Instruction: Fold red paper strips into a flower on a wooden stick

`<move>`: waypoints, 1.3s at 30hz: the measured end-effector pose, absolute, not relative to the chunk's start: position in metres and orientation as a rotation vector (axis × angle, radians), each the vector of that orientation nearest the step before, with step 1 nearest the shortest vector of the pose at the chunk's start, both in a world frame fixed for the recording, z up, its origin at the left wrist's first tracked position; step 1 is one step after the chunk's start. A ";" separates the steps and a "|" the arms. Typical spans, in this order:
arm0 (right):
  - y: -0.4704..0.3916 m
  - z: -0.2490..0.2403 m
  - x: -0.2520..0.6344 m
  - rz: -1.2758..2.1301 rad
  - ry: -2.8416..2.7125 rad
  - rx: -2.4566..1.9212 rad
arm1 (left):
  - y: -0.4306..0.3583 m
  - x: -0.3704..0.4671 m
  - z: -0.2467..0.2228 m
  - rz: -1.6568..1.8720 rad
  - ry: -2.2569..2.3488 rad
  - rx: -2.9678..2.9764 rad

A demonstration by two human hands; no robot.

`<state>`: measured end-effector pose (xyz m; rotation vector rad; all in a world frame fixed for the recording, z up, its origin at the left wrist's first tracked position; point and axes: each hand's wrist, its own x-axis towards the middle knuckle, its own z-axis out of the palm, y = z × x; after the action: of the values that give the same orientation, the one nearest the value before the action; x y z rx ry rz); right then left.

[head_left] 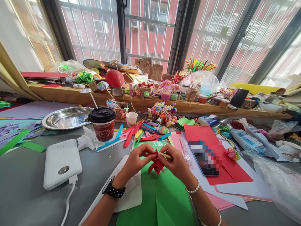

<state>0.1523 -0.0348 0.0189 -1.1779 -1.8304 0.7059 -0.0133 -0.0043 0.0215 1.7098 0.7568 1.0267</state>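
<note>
Between my hands, above a green paper sheet (150, 201), is a folded red paper piece (157, 166) with several pointed flaps hanging down. My left hand (138, 160) pinches its upper left edge between thumb and fingers. In my right hand (175, 161) is a thin pale wooden stick (165, 155), gripped between thumb and forefinger. The stick's left end meets the red paper near my left fingertips; whether it goes into a fold is hidden. A white sheet (131, 194) lies under my left wrist.
Left are a white power bank (62, 163) with a cable, a lidded cup (102, 125) and a metal plate (67, 117). Colored paper strips (141, 131) lie ahead. Right are a phone (204, 160) on red paper (237, 172), a ruler (187, 153) and a plastic bag (277, 175). Crafts crowd the back ledge.
</note>
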 end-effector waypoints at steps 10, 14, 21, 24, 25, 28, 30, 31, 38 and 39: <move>-0.033 0.014 0.150 0.534 -1.840 -1.227 | -0.004 -0.014 0.024 0.981 0.796 1.810; -0.027 0.008 0.149 0.488 -1.844 -1.217 | -0.002 -0.012 0.021 1.013 0.841 1.879; -0.021 0.004 0.149 0.427 -1.865 -1.215 | 0.002 -0.008 0.013 1.037 0.893 1.914; -0.022 0.003 0.149 0.392 -1.875 -1.196 | 0.002 -0.007 0.010 1.060 0.881 1.905; -0.022 0.003 0.148 0.380 -1.876 -1.186 | 0.002 -0.006 0.009 1.068 0.878 1.904; -0.022 0.001 0.149 0.326 -1.887 -1.150 | 0.001 -0.007 0.010 1.063 0.869 1.922; -0.023 0.001 0.149 0.291 -1.905 -1.132 | 0.001 -0.007 0.011 1.038 0.848 1.943; -0.023 0.000 0.149 0.275 -1.914 -1.129 | 0.001 -0.008 0.011 1.021 0.834 1.953; -0.024 -0.001 0.148 0.140 -1.963 -1.155 | 0.002 -0.010 0.007 0.979 0.851 1.994; -0.023 -0.001 0.148 0.117 -1.972 -1.166 | 0.002 -0.010 0.006 0.981 0.852 1.994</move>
<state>0.1476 -0.0235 -0.0011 -1.1664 -1.9725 0.1172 -0.0096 0.0025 0.0061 1.9939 0.8518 0.9814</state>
